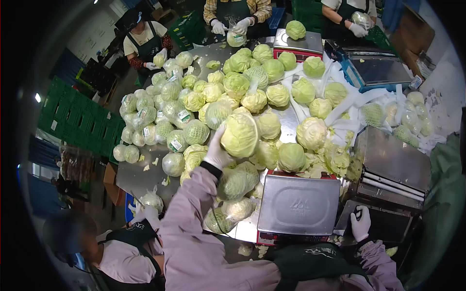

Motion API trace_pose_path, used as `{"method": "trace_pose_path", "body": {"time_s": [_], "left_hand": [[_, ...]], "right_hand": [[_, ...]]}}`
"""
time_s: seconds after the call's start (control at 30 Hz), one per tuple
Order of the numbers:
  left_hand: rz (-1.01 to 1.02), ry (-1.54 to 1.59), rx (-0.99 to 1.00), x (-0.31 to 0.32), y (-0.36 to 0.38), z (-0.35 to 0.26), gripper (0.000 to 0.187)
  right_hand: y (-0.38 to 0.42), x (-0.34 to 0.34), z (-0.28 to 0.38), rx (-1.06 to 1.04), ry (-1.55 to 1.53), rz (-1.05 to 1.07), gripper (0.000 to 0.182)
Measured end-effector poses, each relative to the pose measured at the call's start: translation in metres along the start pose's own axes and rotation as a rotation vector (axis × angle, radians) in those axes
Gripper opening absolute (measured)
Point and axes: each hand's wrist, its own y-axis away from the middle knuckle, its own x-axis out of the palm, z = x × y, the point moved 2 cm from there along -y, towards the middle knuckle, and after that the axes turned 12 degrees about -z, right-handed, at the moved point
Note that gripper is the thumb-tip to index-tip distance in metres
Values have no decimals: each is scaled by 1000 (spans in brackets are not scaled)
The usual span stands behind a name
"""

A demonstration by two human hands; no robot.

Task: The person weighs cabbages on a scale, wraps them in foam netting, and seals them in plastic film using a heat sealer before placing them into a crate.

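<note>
My left hand (218,151), in a white glove, grips a bare pale-green cabbage (240,135) from its left side, above the heap. Below that hand lie net-wrapped cabbages (237,182) in clear film. My right hand (360,224), also gloved, is at the front edge of the dark lower part of a metal wrapping machine (391,162). Its fingers are curled, with a small dark spot between thumb and fingers; what they hold, if anything, I cannot make out. Between my hands stands a scale (298,203) with a bare steel plate and a red base.
Wrapped, labelled cabbages (170,111) are heaped at left, loose leaves (335,162) at right. A second scale (310,42) bears a cabbage; a blue-edged machine (376,70) stands behind. Several co-workers stand around the table, one (128,257) close on my left. Green crates (73,116) are stacked at left.
</note>
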Motion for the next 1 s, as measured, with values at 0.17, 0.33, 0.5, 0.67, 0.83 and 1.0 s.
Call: {"method": "trace_pose_path", "body": {"time_s": [0.17,0.33,0.5,0.67,0.83,1.0], "left_hand": [[277,292,-231,71,94,102,64],[172,513,-474,80,148,212,71],[56,626,-553,31,148,285,85],[-151,329,-673,6,161,301,103],[-244,55,-590,-26,196,279,100],[-446,131,-99,-83,226,213,63]], "right_hand": [[9,17,83,62,-487,196,45],[11,31,181,-71,-891,551,91],[19,60,142,-35,-753,583,78],[36,60,117,378,-607,772,83],[50,68,82,276,-809,657,81],[58,37,56,275,-780,559,62]]}}
